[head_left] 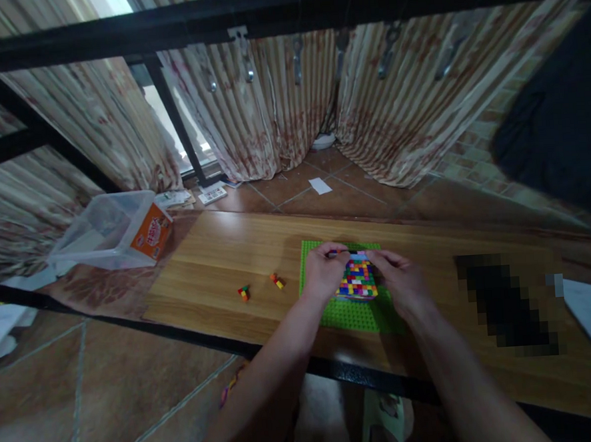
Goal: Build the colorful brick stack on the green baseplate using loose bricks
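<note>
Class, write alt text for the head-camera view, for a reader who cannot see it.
Two bare hands, left hand and right hand, grip a multicoloured brick block on a green baseplate on a wooden tabletop. Two small loose brick clusters lie to the left; a clear plastic tub sits further left.

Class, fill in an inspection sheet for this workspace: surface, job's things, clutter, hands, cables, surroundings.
Surface: wooden tabletop in a black frame.
Job's things: multicoloured brick block on green baseplate.
Clutter: two small loose brick clusters; clear plastic tub at the far left.
Hands: left hand and right hand both grip the block.
Cables: nothing seen.
Surroundings: tiled floor, striped curtains, paper scraps.
</note>
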`<control>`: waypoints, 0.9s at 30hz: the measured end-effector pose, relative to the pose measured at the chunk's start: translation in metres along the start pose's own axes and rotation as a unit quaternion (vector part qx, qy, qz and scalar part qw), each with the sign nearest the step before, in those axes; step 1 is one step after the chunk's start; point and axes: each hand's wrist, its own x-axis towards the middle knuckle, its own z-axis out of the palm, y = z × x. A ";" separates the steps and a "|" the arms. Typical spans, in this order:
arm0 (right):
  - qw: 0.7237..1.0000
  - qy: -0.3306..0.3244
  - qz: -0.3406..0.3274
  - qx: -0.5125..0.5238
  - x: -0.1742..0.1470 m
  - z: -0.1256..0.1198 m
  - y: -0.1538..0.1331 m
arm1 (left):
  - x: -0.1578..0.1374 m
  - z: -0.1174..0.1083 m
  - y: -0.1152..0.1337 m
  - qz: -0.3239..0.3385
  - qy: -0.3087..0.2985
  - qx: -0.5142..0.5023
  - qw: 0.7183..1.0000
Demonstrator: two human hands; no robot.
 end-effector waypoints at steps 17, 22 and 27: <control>0.999 0.041 -0.013 -0.029 0.002 -0.009 -0.009 | 0.005 -0.147 0.016 0.088 0.007 0.361 0.928; 0.998 0.052 -0.018 -0.023 0.001 -0.009 -0.015 | 0.003 -0.162 0.004 0.091 -0.053 0.359 0.927; 0.999 0.048 -0.016 -0.006 0.000 -0.007 -0.019 | 0.003 -0.155 0.009 0.093 -0.068 0.361 0.925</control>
